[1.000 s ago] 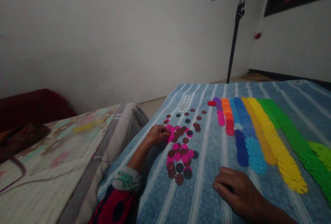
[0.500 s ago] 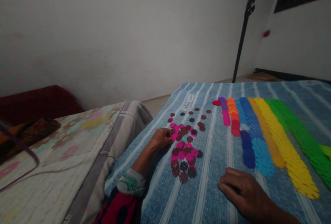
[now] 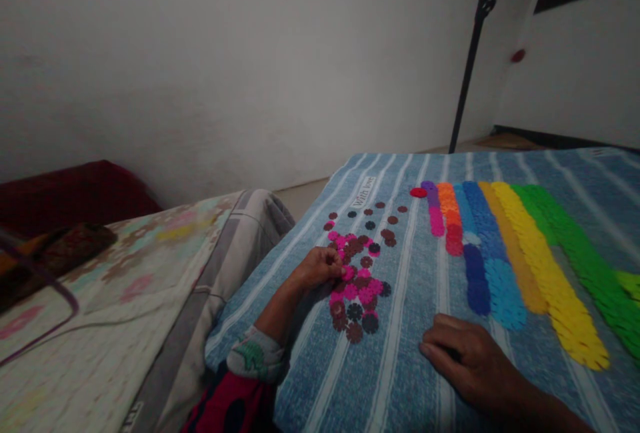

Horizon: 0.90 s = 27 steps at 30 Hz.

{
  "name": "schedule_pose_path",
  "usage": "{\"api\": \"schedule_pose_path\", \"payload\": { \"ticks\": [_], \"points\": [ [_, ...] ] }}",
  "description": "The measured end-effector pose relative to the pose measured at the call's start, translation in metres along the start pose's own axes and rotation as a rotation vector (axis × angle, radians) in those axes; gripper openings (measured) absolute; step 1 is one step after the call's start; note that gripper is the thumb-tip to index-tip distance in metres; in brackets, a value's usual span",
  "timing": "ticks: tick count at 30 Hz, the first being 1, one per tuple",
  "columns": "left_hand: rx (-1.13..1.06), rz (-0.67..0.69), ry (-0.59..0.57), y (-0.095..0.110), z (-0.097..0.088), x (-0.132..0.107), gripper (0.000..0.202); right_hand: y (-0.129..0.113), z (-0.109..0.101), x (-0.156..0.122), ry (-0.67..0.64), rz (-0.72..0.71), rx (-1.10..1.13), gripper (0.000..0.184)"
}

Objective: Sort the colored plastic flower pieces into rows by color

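Observation:
A loose heap of pink, brown and dark flower-shaped discs (image 3: 357, 283) lies on a blue striped towel (image 3: 400, 379). My left hand (image 3: 320, 266) rests at the heap's left edge with its fingers curled in a pinch on a pink disc (image 3: 347, 273). My right hand (image 3: 463, 359) lies palm down on the towel nearer to me, fingers bent and together; what is under them is hidden. To the right, discs are laid out in long colour strips (image 3: 500, 246): pink, orange, blue, yellow and green.
A single red disc (image 3: 418, 192) sits at the far end of the strips. A folded patterned blanket (image 3: 115, 299) lies to the left of the towel, with a dark red cushion (image 3: 65, 193) behind it. A black stand (image 3: 473, 53) rises by the white wall.
My left hand has slid down the heap toward me, from its upper part to its middle, and is now pinched on a pink disc. My right hand has stayed in place.

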<state>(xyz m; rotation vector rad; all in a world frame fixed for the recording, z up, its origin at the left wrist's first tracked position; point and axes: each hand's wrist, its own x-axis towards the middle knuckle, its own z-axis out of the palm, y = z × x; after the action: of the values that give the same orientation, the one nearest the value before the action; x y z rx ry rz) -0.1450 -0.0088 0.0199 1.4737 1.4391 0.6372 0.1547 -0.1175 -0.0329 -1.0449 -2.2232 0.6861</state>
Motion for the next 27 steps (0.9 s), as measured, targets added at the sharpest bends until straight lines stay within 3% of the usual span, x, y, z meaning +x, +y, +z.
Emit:
{"api": "schedule_pose_path", "payload": {
  "ticks": [9,18,27],
  "points": [
    [0.248,0.026,0.039,-0.006,0.005,0.002,0.029,0.001,-0.001,0.001,-0.013,-0.007,-0.017,0.032],
    [0.183,0.073,0.106,-0.011,0.01,0.002,0.033,-0.001,0.0,0.001,-0.003,0.021,-0.01,0.033],
    [0.059,0.084,0.013,0.018,0.013,0.002,0.034,-0.007,-0.004,0.011,0.045,0.019,0.016,0.028]
  ]
}}
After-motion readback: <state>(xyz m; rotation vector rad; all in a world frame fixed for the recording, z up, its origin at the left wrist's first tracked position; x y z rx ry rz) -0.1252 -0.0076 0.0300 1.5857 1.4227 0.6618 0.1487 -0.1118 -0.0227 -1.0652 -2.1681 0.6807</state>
